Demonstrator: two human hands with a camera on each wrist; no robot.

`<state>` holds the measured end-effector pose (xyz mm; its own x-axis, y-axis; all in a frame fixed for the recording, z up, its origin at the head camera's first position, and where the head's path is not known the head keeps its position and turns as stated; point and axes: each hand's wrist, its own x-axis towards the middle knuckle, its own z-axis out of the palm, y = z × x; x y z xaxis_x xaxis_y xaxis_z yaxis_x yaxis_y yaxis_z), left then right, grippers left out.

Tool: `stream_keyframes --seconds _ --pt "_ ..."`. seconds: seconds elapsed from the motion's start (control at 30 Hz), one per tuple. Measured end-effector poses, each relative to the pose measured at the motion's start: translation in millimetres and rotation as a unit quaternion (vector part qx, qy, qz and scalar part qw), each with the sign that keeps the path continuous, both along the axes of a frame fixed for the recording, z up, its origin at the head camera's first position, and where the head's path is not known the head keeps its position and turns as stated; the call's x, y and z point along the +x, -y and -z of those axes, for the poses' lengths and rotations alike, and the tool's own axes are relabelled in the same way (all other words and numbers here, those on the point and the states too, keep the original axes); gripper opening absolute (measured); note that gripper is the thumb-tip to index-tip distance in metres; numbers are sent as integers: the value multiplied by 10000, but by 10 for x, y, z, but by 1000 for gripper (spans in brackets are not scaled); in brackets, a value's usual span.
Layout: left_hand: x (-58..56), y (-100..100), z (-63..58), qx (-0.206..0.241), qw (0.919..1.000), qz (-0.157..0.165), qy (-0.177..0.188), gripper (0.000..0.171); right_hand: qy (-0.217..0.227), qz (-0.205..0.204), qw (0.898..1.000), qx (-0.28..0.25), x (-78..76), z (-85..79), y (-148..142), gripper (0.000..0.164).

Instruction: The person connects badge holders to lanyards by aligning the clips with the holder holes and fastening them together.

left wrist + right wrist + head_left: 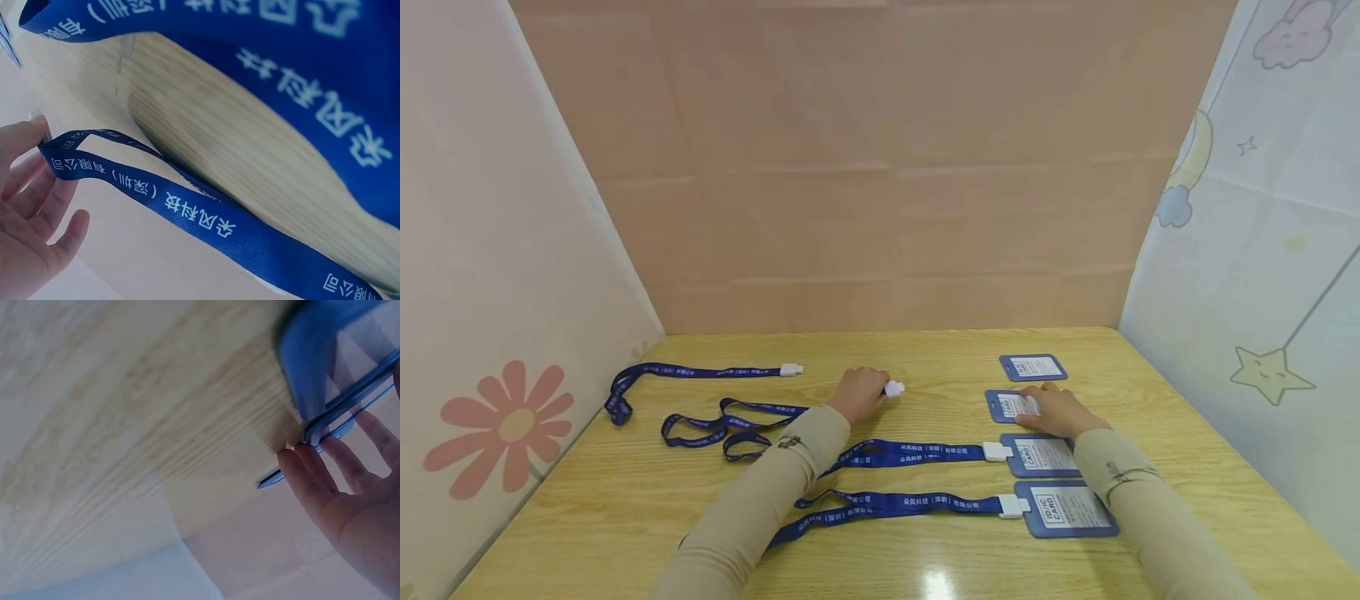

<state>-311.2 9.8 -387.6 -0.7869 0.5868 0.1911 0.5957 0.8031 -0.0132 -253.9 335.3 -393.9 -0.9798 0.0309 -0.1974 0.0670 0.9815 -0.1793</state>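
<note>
My left hand (859, 393) pinches a blue lanyard (187, 212) just behind its white plastic clip (892, 388). The strap, printed with white characters, trails left in loops across the table. To the right, my right hand (1056, 410) holds a blue ID card holder (1002, 407) by its far end, covering part of its white face. In the right wrist view the fingertips meet the edge of the holder (350, 403). The holder's slotted end points left, toward the clip, with a gap of table between them.
Nearer me, two lanyards (925, 452) lie with their clips at card holders, the upper holder (1037, 456) and the lower holder (1067, 508). A loose card holder (1033, 367) lies at the back right, another lanyard (700, 372) at the back left. Fabric walls surround the wooden table (940, 550).
</note>
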Motion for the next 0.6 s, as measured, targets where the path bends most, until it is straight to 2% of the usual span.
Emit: stream_keyframes --seconds 0.6 --pt "28 -171 42 -84 9996 -205 -168 17 -57 -23 10000 -29 12 10 -2 68"
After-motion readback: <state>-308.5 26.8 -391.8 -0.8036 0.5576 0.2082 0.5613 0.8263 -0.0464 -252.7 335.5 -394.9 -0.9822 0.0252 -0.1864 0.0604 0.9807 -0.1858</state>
